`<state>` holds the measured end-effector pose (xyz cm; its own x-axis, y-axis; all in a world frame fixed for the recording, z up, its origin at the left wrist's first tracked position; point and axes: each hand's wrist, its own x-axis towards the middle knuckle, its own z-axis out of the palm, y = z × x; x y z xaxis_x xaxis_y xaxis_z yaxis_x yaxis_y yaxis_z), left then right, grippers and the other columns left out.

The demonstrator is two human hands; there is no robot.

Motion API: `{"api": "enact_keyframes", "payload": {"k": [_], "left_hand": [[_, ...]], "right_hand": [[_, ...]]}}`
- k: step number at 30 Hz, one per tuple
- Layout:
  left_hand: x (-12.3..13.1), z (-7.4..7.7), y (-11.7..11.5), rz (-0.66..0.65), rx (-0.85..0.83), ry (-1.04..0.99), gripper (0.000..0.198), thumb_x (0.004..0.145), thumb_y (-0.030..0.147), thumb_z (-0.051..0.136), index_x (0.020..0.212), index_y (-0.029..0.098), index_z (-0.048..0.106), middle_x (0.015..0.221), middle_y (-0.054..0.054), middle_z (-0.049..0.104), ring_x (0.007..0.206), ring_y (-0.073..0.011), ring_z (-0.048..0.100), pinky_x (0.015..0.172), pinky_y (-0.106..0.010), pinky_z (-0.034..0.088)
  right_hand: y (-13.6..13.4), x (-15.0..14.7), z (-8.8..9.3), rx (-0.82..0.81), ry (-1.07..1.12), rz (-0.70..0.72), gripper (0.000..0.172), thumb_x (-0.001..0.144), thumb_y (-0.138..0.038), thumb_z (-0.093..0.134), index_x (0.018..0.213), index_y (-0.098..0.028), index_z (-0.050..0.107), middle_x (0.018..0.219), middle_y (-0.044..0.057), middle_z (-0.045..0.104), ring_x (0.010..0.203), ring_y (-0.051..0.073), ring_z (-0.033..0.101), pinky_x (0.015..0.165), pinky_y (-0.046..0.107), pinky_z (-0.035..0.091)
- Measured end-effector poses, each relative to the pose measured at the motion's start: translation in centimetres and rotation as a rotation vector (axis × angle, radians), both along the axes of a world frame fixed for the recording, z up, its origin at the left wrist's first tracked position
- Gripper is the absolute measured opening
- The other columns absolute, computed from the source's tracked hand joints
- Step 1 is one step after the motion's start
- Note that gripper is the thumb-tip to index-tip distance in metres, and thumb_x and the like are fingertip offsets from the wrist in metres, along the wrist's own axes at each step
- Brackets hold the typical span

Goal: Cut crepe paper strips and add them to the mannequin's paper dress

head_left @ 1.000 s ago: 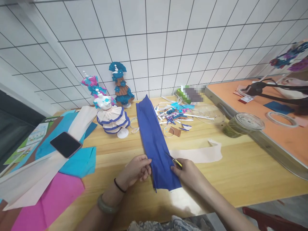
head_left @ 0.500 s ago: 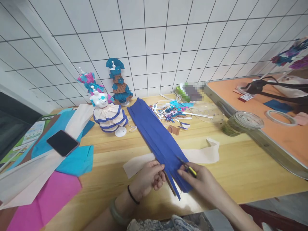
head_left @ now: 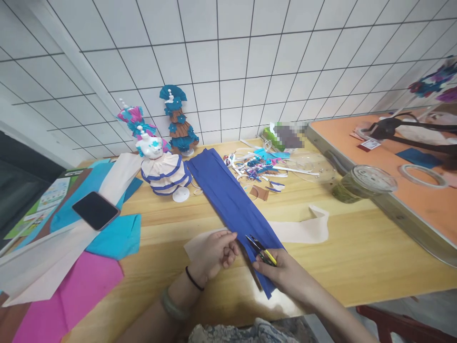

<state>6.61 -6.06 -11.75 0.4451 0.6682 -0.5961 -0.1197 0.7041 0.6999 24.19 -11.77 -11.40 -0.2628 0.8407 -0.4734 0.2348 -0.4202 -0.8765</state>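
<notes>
A long strip of blue crepe paper [head_left: 228,195] lies slantwise across the table, its near end under my right hand. My left hand [head_left: 219,252] is closed, thumb and fingertip pinching the paper's left edge, the other fingers curled. In my right hand [head_left: 285,271] are small scissors [head_left: 266,253] with yellow and black handles. Their blades stand slightly apart over the blue paper, pointing up and left. A cream paper strip [head_left: 300,231] passes beneath the blue one. Beyond its far end stands a small figure in a cream ruffled dress [head_left: 166,174] with blue trim.
At left, a phone [head_left: 95,210] rests on cream, turquoise and pink paper sheets [head_left: 85,281]. Two decorated dress figures [head_left: 178,121] stand by the tiled wall. Paper scraps [head_left: 257,164] are heaped behind the strip. A lidded clear container [head_left: 364,183] sits beside the orange table [head_left: 421,205].
My right hand and the scissors have shifted left, and the blades now show apart above the paper. The narrow strip at the near end lies closer to the rest. My left hand moved slightly up-left.
</notes>
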Motion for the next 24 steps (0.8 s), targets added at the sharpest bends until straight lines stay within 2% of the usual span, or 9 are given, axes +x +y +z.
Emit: {"api": "enact_keyframes", "payload": {"k": [4,9,13,15,19,24], "left_hand": [[-0.5,0.2,0.9,0.019,0.015,0.03,0.027,0.068,0.036,0.064,0.065,0.015,0.047,0.05,0.003,0.055,0.031,-0.0023,0.041,0.028,-0.014,0.02],[-0.6,0.4,1.3,-0.102,0.013,0.109,0.026,0.068,0.034,0.064,0.063,0.015,0.048,0.05,0.002,0.056,0.032,-0.0026,0.042,0.028,-0.014,0.02],[-0.5,0.4,1.5,-0.169,0.057,0.178,0.025,0.069,0.033,0.063,0.06,0.015,0.048,0.049,0.002,0.055,0.032,-0.0028,0.042,0.03,-0.015,0.023],[-0.5,0.4,1.5,-0.182,0.064,0.197,0.025,0.069,0.033,0.062,0.059,0.015,0.048,0.048,0.003,0.054,0.032,-0.0028,0.042,0.03,-0.014,0.024],[-0.6,0.5,1.4,-0.187,0.051,0.187,0.025,0.068,0.034,0.063,0.061,0.016,0.047,0.047,0.004,0.053,0.031,-0.0027,0.041,0.029,-0.014,0.023],[-0.9,0.5,1.4,-0.206,0.039,0.191,0.026,0.067,0.036,0.062,0.063,0.016,0.047,0.049,0.004,0.054,0.03,-0.003,0.041,0.027,-0.015,0.022]], "right_hand": [[0.1,0.2,-0.3,-0.007,-0.001,0.025,0.04,0.074,-0.053,0.056,0.06,-0.019,0.039,0.056,-0.005,0.035,0.05,0.008,0.035,0.047,0.021,0.031],[0.3,0.4,-0.6,0.034,-0.016,0.077,0.039,0.077,-0.051,0.055,0.061,-0.019,0.039,0.057,-0.006,0.032,0.052,0.008,0.032,0.048,0.02,0.028],[0.4,0.6,0.1,0.042,-0.027,0.081,0.041,0.076,-0.055,0.054,0.065,-0.017,0.045,0.058,-0.005,0.036,0.053,0.008,0.033,0.048,0.02,0.029],[0.4,0.9,0.6,-0.008,-0.048,0.039,0.046,0.076,-0.062,0.049,0.069,-0.016,0.05,0.055,-0.006,0.035,0.049,0.007,0.031,0.044,0.02,0.028],[0.2,1.4,1.3,-0.241,-0.039,-0.023,0.056,0.077,-0.069,0.035,0.075,-0.016,0.052,0.046,-0.01,0.027,0.035,0.005,0.022,0.034,0.019,0.018],[-0.2,1.4,1.0,-0.351,0.106,0.025,0.046,0.081,-0.059,0.036,0.079,-0.016,0.052,0.046,-0.01,0.035,0.03,0.004,0.029,0.033,0.017,0.026]]}}
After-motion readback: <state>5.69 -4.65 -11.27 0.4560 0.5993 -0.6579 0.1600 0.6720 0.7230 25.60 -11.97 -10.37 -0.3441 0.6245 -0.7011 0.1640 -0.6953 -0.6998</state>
